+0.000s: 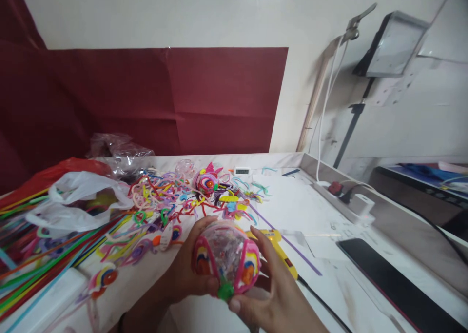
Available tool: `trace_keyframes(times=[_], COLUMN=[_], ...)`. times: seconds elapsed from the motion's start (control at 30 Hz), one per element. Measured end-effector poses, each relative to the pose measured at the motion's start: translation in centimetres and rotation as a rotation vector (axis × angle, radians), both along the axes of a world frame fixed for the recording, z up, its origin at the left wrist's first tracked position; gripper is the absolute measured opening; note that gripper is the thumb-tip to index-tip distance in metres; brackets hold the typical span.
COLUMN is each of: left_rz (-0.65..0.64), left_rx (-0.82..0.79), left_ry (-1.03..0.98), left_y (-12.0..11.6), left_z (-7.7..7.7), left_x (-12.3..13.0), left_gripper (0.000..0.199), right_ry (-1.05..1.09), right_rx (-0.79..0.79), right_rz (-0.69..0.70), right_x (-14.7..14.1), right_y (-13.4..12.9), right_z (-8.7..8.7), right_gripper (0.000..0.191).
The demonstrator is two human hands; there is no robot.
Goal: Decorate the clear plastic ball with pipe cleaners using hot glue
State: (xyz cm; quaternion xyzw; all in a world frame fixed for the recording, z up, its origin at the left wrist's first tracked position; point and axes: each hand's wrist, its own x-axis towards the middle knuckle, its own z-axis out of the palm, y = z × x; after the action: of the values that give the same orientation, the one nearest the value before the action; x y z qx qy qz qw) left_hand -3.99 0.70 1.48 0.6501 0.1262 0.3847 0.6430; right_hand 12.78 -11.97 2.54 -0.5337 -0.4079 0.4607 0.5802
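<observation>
Between my two hands is a clear plastic ball (225, 247) trimmed with pink, white, yellow, blue and orange pipe cleaner, with a green tuft at its lower front. My left hand (183, 269) is wrapped round its left side, thumb near the green tuft. On the other side my right hand (276, 284) grips it, thumb below the tuft and fingers along the right edge. Just behind my right hand lies a yellow hot glue gun (283, 255), partly covered by it. A similar decorated ball (206, 181) with a pink crest sits farther back among pipe cleaner pieces.
Loose pipe cleaner pieces (157, 191) are heaped at the back left. Long pipe cleaners (69, 250) and a white plastic bag (80, 201) lie on the left. At right are a dark phone (398, 284) and a power strip (360, 216). A small digital display (242, 171) stands at the back.
</observation>
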Motion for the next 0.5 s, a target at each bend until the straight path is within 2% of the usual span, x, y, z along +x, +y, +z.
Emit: trace_keyframes(times=[0.07,0.13,0.23,0.33,0.4,0.5], left_rz=[0.012,-0.03,-0.128,-0.16,-0.137,-0.029], left_rx=[-0.006,-0.028,-0.106,-0.208,-0.29,-0.438], left_ry=[-0.018,-0.037,-0.049,-0.079,-0.091,-0.054], left_y=[-0.2,-0.4,-0.5,-0.6,-0.8,-1.1], left_z=[-0.1,-0.1,0.1,0.3,0.7,1.5], left_x=[0.3,0.5,0.5,0.5,0.6,0.9], left_gripper=[0.097,0.097,0.095,0.08,0.065,0.052], right_ry=[0.105,0.144,0.116,0.065,0.044,0.027], right_rx=[0.016,0.042,0.09,0.118,0.11,0.093], right_rz=[0.021,0.026,0.061,0.094,0.072,0.027], right_x=[-0.3,-0.5,-0.4,-0.2,-0.1,-0.1], right_y=[0.0,0.1,0.2,0.2,0.0,-0.1], right_z=[0.3,0.8,1.8,2.1,1.9,1.2], right_gripper=[0.122,0.111,0.087,0.073,0.074,0.082])
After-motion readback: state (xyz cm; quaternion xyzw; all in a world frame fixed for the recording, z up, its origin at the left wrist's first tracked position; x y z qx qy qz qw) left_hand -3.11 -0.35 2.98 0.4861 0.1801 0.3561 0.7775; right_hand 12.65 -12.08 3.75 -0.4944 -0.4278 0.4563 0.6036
